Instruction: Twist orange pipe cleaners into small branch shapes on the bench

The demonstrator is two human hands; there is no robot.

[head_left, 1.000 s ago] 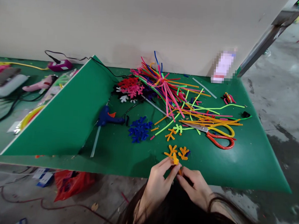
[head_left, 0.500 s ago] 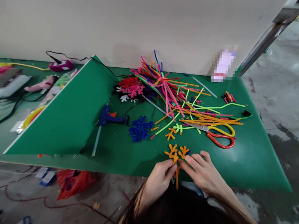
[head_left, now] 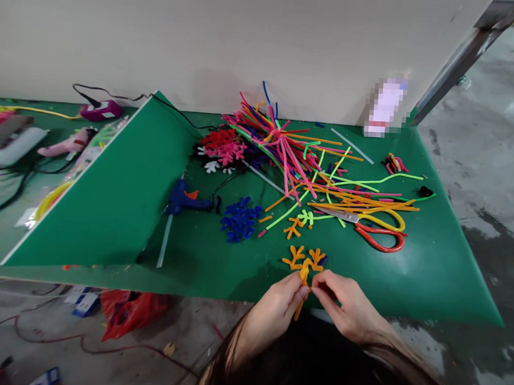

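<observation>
Between the thumb and fingers of my left hand is an orange pipe cleaner, bent at the top, its tail hanging below. My right hand pinches a part of the same pipe cleaner from the right side. Just beyond my fingers lie two orange branched pipe cleaner pieces, a left one and a right one. A third orange piece rests farther up, beside a light green curled piece. Scissors with one yellow and one red handle lie to the right.
A pile of colourful pipe cleaners covers the table's back middle. Blue branched pieces lie left of my hands, near a blue glue gun with a clear stick. A green slanted board stands at the left. The table ends close to me.
My right hand's fingers have closed in from spread to a pinch on the orange pipe cleaner. The hanging tail has swung slightly left.
</observation>
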